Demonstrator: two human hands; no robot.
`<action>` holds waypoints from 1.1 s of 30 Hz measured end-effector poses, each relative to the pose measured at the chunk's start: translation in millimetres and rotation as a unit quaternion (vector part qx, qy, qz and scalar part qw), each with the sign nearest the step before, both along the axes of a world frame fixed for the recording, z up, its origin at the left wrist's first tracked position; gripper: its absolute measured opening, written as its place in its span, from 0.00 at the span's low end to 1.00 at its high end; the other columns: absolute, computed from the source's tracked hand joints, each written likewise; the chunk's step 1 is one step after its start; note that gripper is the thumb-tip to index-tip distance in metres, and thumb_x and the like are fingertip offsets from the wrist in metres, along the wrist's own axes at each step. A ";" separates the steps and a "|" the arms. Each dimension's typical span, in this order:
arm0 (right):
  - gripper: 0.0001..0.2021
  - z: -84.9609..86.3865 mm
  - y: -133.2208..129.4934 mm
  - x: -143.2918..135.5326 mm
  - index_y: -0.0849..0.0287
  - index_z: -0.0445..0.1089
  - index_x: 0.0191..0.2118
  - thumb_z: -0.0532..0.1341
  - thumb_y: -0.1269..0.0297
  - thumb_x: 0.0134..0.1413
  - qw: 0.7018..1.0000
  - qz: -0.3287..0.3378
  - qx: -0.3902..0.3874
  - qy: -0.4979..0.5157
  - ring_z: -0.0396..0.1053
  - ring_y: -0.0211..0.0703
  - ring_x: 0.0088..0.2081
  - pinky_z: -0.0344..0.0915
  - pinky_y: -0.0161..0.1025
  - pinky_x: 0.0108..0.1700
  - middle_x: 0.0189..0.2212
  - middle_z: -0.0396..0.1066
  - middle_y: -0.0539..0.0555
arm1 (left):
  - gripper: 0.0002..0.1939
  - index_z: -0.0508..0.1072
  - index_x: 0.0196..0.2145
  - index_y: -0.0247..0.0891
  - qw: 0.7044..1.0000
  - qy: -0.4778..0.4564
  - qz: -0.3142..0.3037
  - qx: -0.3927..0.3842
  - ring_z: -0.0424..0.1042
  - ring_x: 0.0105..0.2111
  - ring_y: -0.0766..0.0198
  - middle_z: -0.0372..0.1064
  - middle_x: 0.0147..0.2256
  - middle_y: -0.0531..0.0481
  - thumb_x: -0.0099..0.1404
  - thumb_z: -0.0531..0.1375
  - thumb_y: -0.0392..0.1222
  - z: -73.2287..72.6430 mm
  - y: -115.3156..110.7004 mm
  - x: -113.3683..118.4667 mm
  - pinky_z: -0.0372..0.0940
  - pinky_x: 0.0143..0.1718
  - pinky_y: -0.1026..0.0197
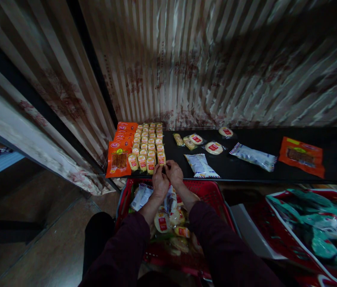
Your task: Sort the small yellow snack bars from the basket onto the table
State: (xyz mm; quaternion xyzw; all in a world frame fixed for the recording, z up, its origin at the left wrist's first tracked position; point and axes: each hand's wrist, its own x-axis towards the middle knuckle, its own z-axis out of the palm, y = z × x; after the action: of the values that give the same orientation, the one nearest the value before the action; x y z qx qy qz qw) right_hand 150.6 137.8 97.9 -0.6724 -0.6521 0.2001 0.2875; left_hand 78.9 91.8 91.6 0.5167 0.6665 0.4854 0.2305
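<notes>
My left hand [160,181] and my right hand [174,173] come together at the shelf's front edge, fingers closed. Their fingertips meet at the lower end of a small wrapped cake [161,158] with a red and yellow label, which stands at the front of the rightmost row. Partly hidden behind my fingers is the exact grip on it. Several more wrapped cakes [142,162] stand in tight rows to the left. Beside them, at the shelf's left end, orange snack packets [118,158] overlap in a column.
On the black shelf [174,169] lie round wrapped cakes [214,148], white-blue packets [201,166] and an orange packet [301,156]. Below my arms is a red basket [216,195] of mixed snacks. Another basket [279,194] holds green packets. A black post [93,59] rises at left, before striped curtains.
</notes>
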 end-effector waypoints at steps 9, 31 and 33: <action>0.11 -18.1 6.7 9.0 0.60 0.69 0.39 0.60 0.64 0.49 0.992 0.011 0.047 0.118 0.73 0.44 0.37 0.67 0.41 0.44 0.34 0.75 0.56 | 0.26 0.68 0.52 0.28 1.000 0.004 -0.021 -0.006 0.62 0.57 0.57 0.59 0.58 0.35 0.56 0.47 0.25 -2.7 -4.3 2.5 0.60 0.59 0.55; 0.33 4.7 27.2 -18.4 0.63 0.55 0.62 0.40 0.45 0.60 0.961 0.009 0.005 0.276 0.49 0.45 0.65 0.44 0.47 0.66 0.64 0.53 0.60 | 0.30 0.54 0.63 0.41 0.920 0.384 -0.028 0.066 0.35 0.67 0.50 0.44 0.66 0.43 0.64 0.52 0.38 13.1 -6.2 -46.7 0.39 0.64 0.39; 0.34 3.8 27.1 -22.0 0.64 0.55 0.62 0.40 0.45 0.60 0.962 0.021 0.001 0.273 0.50 0.45 0.65 0.45 0.46 0.66 0.63 0.54 0.60 | 0.31 0.54 0.63 0.41 0.915 0.397 -0.037 0.060 0.35 0.67 0.51 0.44 0.66 0.43 0.63 0.52 0.37 10.2 -2.3 -49.5 0.40 0.64 0.39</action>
State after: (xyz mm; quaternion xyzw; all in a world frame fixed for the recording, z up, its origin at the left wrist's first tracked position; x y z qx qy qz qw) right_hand 128.6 164.9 101.8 -0.5783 -0.5627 0.3811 0.4513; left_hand 29.4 89.5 101.8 0.7040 0.6533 0.2703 -0.0664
